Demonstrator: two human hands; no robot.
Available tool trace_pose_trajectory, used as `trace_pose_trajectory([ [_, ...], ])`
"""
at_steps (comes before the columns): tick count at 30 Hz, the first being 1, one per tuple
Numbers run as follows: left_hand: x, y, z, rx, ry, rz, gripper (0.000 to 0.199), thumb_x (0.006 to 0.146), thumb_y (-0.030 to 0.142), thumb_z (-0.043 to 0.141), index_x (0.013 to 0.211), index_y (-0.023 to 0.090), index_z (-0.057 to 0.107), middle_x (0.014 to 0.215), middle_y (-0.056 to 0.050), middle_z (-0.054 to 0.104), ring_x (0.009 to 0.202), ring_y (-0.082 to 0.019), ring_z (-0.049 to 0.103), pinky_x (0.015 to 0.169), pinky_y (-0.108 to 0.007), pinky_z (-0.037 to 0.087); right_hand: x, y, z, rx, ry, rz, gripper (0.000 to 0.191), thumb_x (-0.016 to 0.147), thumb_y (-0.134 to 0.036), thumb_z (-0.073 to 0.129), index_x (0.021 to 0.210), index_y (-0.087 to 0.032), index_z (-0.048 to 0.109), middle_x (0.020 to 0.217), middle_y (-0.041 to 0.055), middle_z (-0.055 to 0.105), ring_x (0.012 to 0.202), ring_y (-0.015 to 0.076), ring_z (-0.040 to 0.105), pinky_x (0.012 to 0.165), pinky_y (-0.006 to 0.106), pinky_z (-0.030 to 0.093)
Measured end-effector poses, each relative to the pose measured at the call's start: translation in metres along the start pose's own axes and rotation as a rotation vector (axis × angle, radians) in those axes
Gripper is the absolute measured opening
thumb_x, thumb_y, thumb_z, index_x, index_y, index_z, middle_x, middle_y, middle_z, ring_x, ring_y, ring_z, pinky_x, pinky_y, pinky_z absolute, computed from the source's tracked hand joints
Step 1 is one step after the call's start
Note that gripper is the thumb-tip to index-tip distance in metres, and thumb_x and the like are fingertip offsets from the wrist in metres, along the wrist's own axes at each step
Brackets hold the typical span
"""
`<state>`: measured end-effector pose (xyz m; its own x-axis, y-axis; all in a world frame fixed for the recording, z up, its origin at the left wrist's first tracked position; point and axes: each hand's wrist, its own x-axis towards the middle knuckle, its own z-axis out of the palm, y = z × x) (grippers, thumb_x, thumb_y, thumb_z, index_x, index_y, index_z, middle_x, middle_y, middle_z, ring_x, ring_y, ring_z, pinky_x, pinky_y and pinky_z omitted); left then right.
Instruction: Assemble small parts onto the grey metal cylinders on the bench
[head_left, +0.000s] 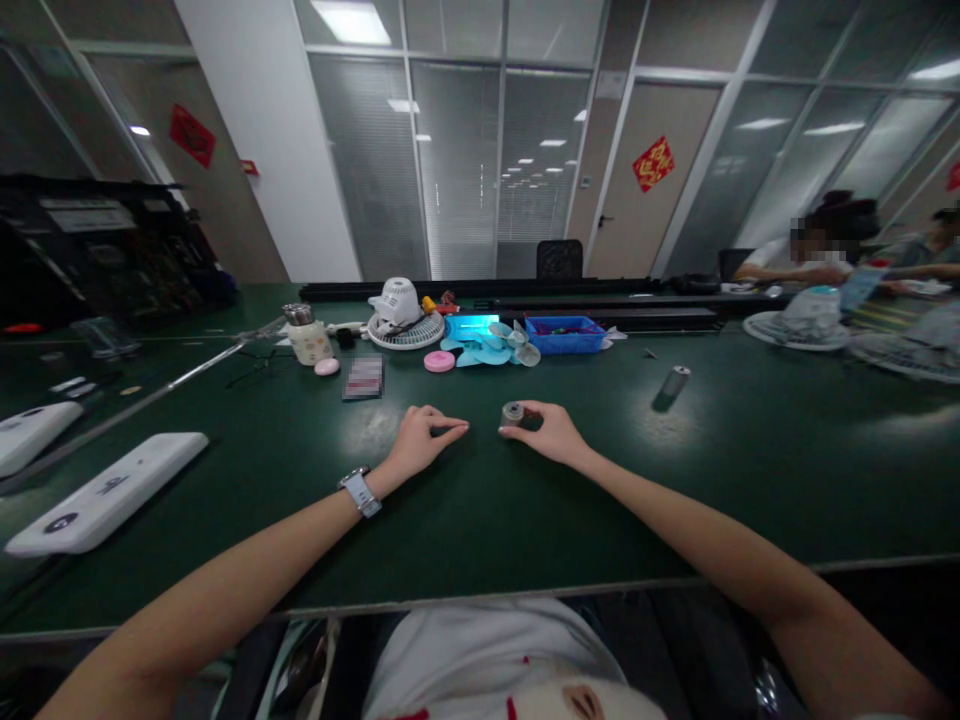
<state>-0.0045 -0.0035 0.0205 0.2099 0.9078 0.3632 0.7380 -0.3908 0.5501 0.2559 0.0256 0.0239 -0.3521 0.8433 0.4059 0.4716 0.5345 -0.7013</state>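
In the head view my right hand (551,432) grips a small metal cylinder (513,414) between thumb and fingers, its round end facing up. My left hand (426,440) rests on the green table to the left of it, thumb and fingertips brought together in a pinch; whether something tiny is between them cannot be made out. A gap separates the two hands. A similar metal cylinder (676,380) stands on the table to the right. Beyond the hands lie light blue fan blades (487,346), a pink round lid (439,361) and a blue basket (566,336).
White fan parts (397,312) sit at the table's back, near a patterned cup (309,342) and a dark phone-like item (364,377). Two long white devices (112,495) lie at the left. At the far right a person (799,255) sits behind more fan parts.
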Motion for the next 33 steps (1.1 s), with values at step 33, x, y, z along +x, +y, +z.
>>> trace_pose_trajectory([
  [33,-0.001,-0.012,0.010,-0.282,0.071,-0.191,0.020,0.074,0.021,0.037,0.063,0.020,0.054,0.061,0.000,0.058,0.062,-0.016,0.056,0.063,-0.027,0.040,0.003,-0.009,0.034,-0.311,-0.404,-0.421,0.041,0.098,-0.034,0.052,0.138,-0.026,0.057,0.140,0.0039,0.058,0.135,0.0237,0.048,0.112,0.043,0.037],
])
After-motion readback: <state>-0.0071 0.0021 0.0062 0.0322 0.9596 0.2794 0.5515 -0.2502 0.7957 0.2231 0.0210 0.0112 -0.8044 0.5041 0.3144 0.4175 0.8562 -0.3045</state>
